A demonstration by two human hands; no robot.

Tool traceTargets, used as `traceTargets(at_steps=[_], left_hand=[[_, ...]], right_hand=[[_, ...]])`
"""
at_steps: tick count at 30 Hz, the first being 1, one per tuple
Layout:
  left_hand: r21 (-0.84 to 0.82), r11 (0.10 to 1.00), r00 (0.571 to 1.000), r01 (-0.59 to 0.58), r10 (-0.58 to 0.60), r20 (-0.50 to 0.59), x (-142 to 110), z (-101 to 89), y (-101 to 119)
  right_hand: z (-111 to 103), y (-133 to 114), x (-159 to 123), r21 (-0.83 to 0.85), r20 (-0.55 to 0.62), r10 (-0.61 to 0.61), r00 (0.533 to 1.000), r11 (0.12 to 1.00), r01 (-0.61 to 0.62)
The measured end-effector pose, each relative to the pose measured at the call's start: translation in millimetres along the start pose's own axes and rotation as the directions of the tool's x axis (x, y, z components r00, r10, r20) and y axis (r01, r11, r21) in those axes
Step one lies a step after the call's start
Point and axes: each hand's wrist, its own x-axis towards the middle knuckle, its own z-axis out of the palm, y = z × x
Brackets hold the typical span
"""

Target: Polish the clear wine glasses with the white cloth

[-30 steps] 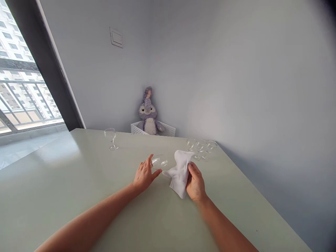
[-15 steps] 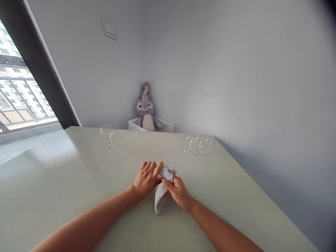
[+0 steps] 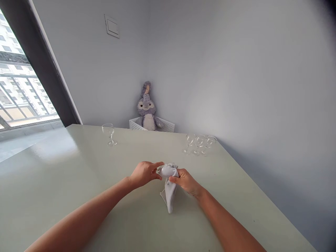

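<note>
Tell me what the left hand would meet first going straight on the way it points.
Most likely the glass between the hands, right at the tips of the left hand; the right hand with the white cloth is beyond. Exact contact is hard to judge.

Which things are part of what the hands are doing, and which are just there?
In the job:
left hand
right hand
white cloth
held glass
perhaps the untouched lone glass and three grouped glasses

Just there:
plush toy
white basket
wall switch

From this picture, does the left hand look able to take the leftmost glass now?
Probably not yet: the left hand holds another glass and would likely have to release it to take the leftmost glass.
</note>
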Motion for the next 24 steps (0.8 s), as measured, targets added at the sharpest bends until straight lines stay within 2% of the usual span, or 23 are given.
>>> traceTargets(at_steps=[1, 2, 3, 4, 5, 6, 7, 8, 10, 11, 12, 13, 14, 16, 17, 18, 20, 22, 23, 24], left_hand=[[-0.183, 0.981, 0.989, 0.066, -0.04, 0.141, 0, -2.6, 1], [-0.352, 0.925, 0.955, 0.142, -0.034, 0.295, 0, -5.1, 3], [-0.484, 0.846, 0.903, 0.221, 0.011, 0.43, 0, -7.1, 4], [-0.57, 0.769, 0.849, 0.289, 0.069, 0.524, 0, -8.3, 5], [-0.615, 0.714, 0.811, 0.335, 0.114, 0.574, 0, -8.7, 7], [-0.632, 0.692, 0.802, 0.349, 0.128, 0.583, 0, -8.1, 8], [-0.624, 0.708, 0.824, 0.33, 0.106, 0.556, 0, -6.7, 9], [-0.583, 0.763, 0.872, 0.28, 0.052, 0.486, 0, -4.5, 10], [-0.359, 0.925, 0.976, 0.121, -0.046, 0.212, 1, 1.1, 12], [-0.182, 0.982, 0.998, 0.043, -0.034, 0.054, 1, 4.0, 13], [0.003, 1.0, 0.998, -0.014, 0.014, -0.069, 2, 6.4, 13], [0.158, 0.986, 0.988, -0.052, 0.074, -0.137, 2, 8.2, 13], [0.26, 0.963, 0.98, -0.075, 0.119, -0.158, 2, 9.3, 12], [0.29, 0.955, 0.982, -0.055, 0.104, -0.155, 2, 8.9, 9], [0.223, 0.975, 0.989, -0.016, 0.048, -0.14, 2, 7.4, 7], [0.102, 0.994, 0.996, 0.027, -0.019, -0.084, 2, 5.4, 5], [-0.234, 0.962, 0.982, 0.139, -0.102, 0.16, 2, 0.4, 0], [-0.516, 0.808, 0.901, 0.285, -0.042, 0.432, 2, -4.0, -3], [-0.589, 0.732, 0.858, 0.343, 0.011, 0.513, 2, -5.4, -4], [-0.626, 0.685, 0.836, 0.374, 0.043, 0.547, 2, -6.1, -4]], right_hand=[[-3, -4, -2, -0.057, 0.059, -0.008, 0.998, 0.998, 0.012], [-6, -8, -4, -0.095, 0.119, -0.008, 0.993, 0.995, 0.019], [-9, -13, -6, -0.113, 0.169, -0.004, 0.986, 0.993, 0.023], [-11, -16, -7, -0.116, 0.202, -0.002, 0.979, 0.993, 0.026], [-13, -19, -8, -0.11, 0.214, -0.005, 0.977, 0.994, 0.029], [-14, -20, -9, -0.098, 0.207, -0.01, 0.978, 0.995, 0.031], [-14, -20, -8, -0.083, 0.182, -0.014, 0.983, 0.996, 0.03], [-14, -19, -7, -0.061, 0.137, -0.018, 0.99, 0.998, 0.026], [-12, -12, -2, 0.033, 0.001, -0.005, 1.0, 0.999, 0.005], [-10, -8, 1, 0.107, -0.074, 0.012, 0.997, 0.994, -0.005], [-7, -3, 4, 0.187, -0.137, 0.037, 0.99, 0.982, -0.011], [-4, 1, 7, 0.262, -0.183, 0.063, 0.981, 0.965, -0.013], [0, 4, 9, 0.319, -0.207, 0.083, 0.975, 0.948, -0.013], [5, 7, 9, 0.337, -0.2, 0.086, 0.976, 0.941, -0.014], [6, 7, 8, 0.299, -0.182, 0.067, 0.981, 0.954, -0.01], [6, 5, 6, 0.238, -0.154, 0.04, 0.987, 0.971, -0.002], [5, -2, 1, 0.091, -0.06, -0.003, 0.998, 0.996, 0.008], [2, -10, -5, -0.011, 0.034, -0.014, 0.999, 1.0, 0.015], [1, -12, -6, -0.033, 0.062, -0.014, 0.998, 0.999, 0.016], [0, -13, -7, -0.038, 0.069, -0.016, 0.997, 0.999, 0.019]])
